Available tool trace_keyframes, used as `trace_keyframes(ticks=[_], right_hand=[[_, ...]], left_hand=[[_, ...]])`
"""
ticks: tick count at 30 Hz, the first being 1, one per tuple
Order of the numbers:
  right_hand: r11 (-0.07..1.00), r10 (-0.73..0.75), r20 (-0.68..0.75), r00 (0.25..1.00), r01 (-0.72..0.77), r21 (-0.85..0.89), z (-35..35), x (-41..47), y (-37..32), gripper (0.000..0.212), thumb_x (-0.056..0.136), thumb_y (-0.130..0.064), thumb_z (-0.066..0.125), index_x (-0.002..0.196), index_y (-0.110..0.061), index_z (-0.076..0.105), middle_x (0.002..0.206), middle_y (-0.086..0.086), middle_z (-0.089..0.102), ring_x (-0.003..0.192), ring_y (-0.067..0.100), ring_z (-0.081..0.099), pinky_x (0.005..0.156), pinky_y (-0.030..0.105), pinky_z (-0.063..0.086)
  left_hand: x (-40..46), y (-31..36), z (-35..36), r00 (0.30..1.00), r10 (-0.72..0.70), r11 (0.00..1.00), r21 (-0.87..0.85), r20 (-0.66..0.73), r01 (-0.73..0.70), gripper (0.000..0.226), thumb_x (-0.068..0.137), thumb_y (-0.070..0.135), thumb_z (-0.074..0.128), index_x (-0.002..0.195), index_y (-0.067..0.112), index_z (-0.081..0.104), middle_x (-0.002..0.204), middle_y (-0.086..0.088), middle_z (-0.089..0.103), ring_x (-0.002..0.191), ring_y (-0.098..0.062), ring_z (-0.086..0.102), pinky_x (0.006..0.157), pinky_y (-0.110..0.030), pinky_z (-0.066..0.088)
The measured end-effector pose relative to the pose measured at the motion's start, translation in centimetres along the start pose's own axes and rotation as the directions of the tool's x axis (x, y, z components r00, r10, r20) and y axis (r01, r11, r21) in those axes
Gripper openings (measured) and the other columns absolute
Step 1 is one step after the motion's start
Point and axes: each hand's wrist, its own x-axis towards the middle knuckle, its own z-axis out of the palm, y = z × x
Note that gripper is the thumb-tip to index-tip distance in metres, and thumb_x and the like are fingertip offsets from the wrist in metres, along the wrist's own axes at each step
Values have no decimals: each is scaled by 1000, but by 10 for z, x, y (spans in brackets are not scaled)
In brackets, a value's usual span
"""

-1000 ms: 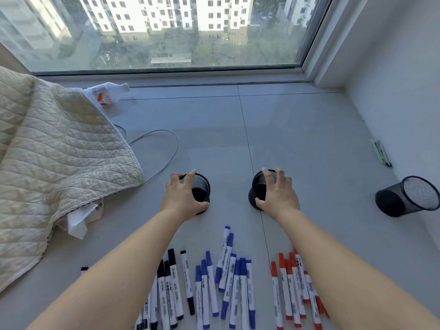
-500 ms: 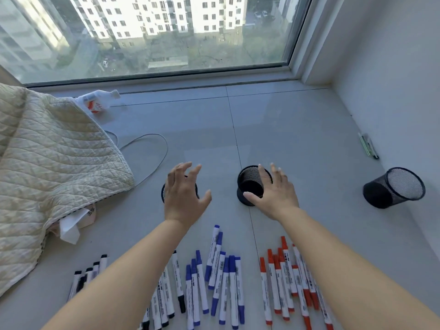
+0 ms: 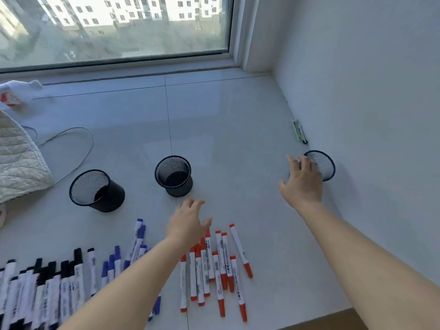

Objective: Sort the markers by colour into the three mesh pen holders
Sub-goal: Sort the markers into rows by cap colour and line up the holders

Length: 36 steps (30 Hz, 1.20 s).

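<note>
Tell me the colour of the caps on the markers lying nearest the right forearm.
Red; the head view, the only one, shows it.

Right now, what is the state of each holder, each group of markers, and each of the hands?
Left holder: upright, empty.
Middle holder: upright, empty.
Right holder: on its side.
Black markers: lying loose.
Blue markers: lying loose.
Red markers: lying loose.
Left hand: open, empty.
Right hand: open, at right holder.

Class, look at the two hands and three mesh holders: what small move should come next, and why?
Probably the right hand should close on the far holder by the wall and bring it beside the other two holders, which stand upright and empty. It lies tipped, apart from them, and no markers are sorted yet.
</note>
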Motion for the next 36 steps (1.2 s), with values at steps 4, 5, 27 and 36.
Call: trace_keyframes(ticks=[4,5,27,36], right_hand=[[998,10,36,999,-7,-69,-1,26,50,77,76,-39,62,143,-21,26,149,10,21,136,29,17,109,43,24],[997,13,59,998,-8,-79,1,31,58,80,76,-42,62,143,-24,24,151,8,18,138,29,14,109,43,24],[940,-334,63,941,327,94,46,23,3,83,73,-43,61,144,-33,19,147,4,22,119,33,30,86,38,42],[876,-474,88,876,461,140,51,8,-55,86,75,-42,63,145,-32,16,153,3,14,127,33,23,94,39,40]], left_hand=[[16,17,23,974,-213,976,70,78,208,69,85,58,45,144,31,21,154,1,14,141,-27,7,106,-53,30],[19,19,28,963,-257,964,94,82,249,72,84,61,45,144,33,17,156,2,7,142,-28,1,106,-57,27],[23,21,66,914,-404,912,62,-39,406,71,87,56,44,145,39,7,157,6,-5,143,-23,-10,109,-63,11],[8,4,56,950,-311,950,-1,18,311,61,92,49,38,146,35,14,157,8,-2,143,-16,-9,114,-49,8]])
